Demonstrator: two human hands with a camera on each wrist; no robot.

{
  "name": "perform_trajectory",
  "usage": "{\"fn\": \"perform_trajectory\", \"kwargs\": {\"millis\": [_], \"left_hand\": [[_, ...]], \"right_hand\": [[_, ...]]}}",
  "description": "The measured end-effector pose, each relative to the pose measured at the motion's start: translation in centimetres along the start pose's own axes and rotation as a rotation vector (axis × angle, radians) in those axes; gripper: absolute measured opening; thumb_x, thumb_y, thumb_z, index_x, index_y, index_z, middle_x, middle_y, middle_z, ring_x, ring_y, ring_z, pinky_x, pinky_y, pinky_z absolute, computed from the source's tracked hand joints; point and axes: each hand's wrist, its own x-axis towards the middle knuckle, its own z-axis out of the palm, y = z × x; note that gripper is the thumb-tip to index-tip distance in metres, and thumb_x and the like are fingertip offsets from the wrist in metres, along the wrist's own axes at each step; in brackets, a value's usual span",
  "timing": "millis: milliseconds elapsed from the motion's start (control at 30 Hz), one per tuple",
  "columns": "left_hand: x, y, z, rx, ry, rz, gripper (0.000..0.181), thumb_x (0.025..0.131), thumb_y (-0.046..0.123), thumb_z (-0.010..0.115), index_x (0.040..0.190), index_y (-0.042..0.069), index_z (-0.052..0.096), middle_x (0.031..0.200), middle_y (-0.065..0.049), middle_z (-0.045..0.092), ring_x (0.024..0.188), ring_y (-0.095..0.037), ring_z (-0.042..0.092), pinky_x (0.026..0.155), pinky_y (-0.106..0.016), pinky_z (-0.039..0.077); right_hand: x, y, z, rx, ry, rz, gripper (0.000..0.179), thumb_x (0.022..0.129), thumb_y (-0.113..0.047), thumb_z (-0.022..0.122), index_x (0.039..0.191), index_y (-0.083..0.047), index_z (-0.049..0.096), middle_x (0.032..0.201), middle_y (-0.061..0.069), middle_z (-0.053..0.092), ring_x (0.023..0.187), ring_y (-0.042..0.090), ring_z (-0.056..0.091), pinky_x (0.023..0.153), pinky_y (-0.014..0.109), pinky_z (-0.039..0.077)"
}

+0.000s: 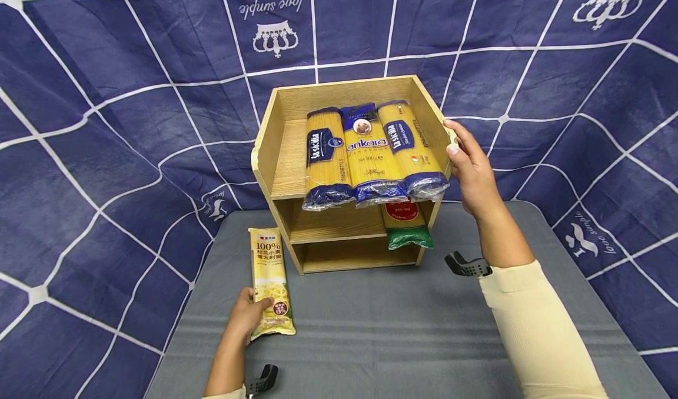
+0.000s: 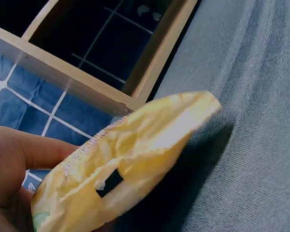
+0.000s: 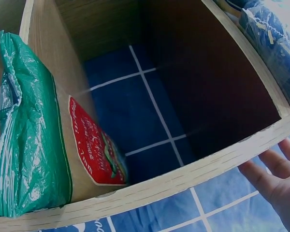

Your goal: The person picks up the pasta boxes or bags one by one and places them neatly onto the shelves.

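In the head view, my left hand (image 1: 248, 315) grips the lower end of a yellow pasta packet (image 1: 271, 269) left of a wooden shelf (image 1: 339, 265). The left wrist view shows that packet (image 2: 130, 164) tilted above the grey cloth, the fingers and thumb around its side. My right hand (image 1: 473, 166) holds the front edge of the shelf's right side panel, thumb toward the front. In the right wrist view, its fingers (image 3: 275, 166) lie against the panel's outer face; the thumb is hidden there.
Two La Sicilia spaghetti packs (image 1: 324, 152) (image 1: 410, 140) flank an Ankara pack (image 1: 371, 152) on the top tier. A green-ended pasta pack (image 1: 408, 237) lies at the right of the middle tier. Grey cloth (image 1: 360, 328) covers the table; blue checked fabric (image 1: 175, 122) hangs around.
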Motion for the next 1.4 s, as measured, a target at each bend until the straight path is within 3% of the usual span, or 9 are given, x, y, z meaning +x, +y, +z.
{"fn": "perform_trajectory", "kwargs": {"millis": [133, 300, 400, 533, 933, 1400], "left_hand": [[-0.2, -0.3, 0.2, -0.110, -0.025, -0.035, 0.045, 0.093, 0.012, 0.066, 0.122, -0.007, 0.038, 0.092, -0.011, 0.059, 0.073, -0.016, 0.060, 0.064, -0.031, 0.052], [-0.2, -1.4, 0.6, -0.292, -0.112, -0.093, 0.051, 0.096, 0.013, 0.064, 0.136, -0.005, 0.040, 0.093, -0.007, 0.069, 0.078, -0.018, 0.069, 0.068, -0.033, 0.057], [-0.1, -1.8, 0.9, -0.394, -0.145, -0.098, 0.051, 0.096, 0.012, 0.062, 0.140, -0.002, 0.040, 0.094, -0.004, 0.070, 0.082, -0.018, 0.070, 0.071, -0.033, 0.058], [-0.2, -2.2, 1.2, -0.500, -0.142, -0.092, 0.055, 0.095, 0.007, 0.062, 0.143, -0.002, 0.036, 0.094, -0.003, 0.071, 0.083, -0.018, 0.071, 0.072, -0.034, 0.060], [-1.1, -3.3, 2.5, -0.586, -0.114, -0.065, 0.064, 0.093, 0.002, 0.064, 0.148, 0.004, 0.032, 0.096, 0.000, 0.074, 0.086, -0.018, 0.073, 0.072, -0.035, 0.060], [-2.0, -2.9, 2.7, -0.639, -0.064, 0.018, 0.050, 0.090, 0.000, 0.067, 0.130, 0.014, 0.041, 0.093, 0.004, 0.075, 0.084, -0.016, 0.074, 0.070, -0.032, 0.060]], "right_hand": [[-0.1, -0.1, 0.0, 0.000, 0.005, 0.004, 0.045, 0.102, -0.019, 0.049, 0.147, -0.024, 0.052, 0.134, 0.004, 0.054, 0.119, 0.022, 0.052, 0.085, 0.023, 0.052], [-0.1, -0.2, 0.1, -0.010, 0.000, 0.009, 0.046, 0.103, -0.019, 0.049, 0.149, -0.023, 0.051, 0.136, 0.003, 0.053, 0.120, 0.021, 0.050, 0.087, 0.023, 0.050], [-0.1, -0.2, 0.0, -0.011, -0.004, 0.006, 0.046, 0.103, -0.020, 0.048, 0.149, -0.023, 0.050, 0.137, 0.004, 0.052, 0.122, 0.022, 0.049, 0.087, 0.023, 0.050], [-0.1, -0.2, 0.0, -0.007, -0.007, 0.003, 0.046, 0.103, -0.020, 0.049, 0.149, -0.024, 0.050, 0.137, 0.004, 0.052, 0.122, 0.022, 0.049, 0.087, 0.023, 0.051], [-0.1, -0.1, 0.0, 0.001, 0.000, -0.001, 0.045, 0.103, -0.020, 0.049, 0.148, -0.024, 0.052, 0.135, 0.003, 0.053, 0.119, 0.022, 0.051, 0.084, 0.023, 0.052], [0.0, 0.1, 0.1, 0.040, -0.002, -0.013, 0.046, 0.102, -0.018, 0.049, 0.148, -0.023, 0.052, 0.139, 0.005, 0.052, 0.120, 0.023, 0.051, 0.086, 0.024, 0.052]]}}
